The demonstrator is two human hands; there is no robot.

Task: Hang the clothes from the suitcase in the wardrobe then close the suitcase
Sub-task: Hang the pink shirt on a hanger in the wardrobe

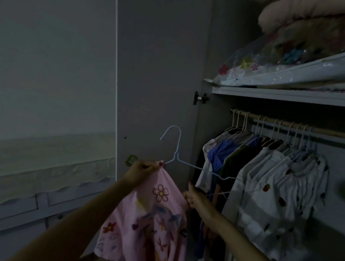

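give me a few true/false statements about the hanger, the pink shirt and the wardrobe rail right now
1. The blue hanger already hangs on the rail. False: it is held in front of the wardrobe, off the rail.
2. The left hand pinches the pink shirt by the hanger's left end. True.
3. The rail is bare. False: many hung clothes crowd it.
4. Bagged bedding lies on the shelf above the rail. True.
5. The right hand grips at the shirt's other side. True.

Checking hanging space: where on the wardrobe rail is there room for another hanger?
The rail shows a short bare stretch at its left end, between the bracket and the first hanger hook. From there rightward hooks of the hung clothes crowd it to the frame edge.
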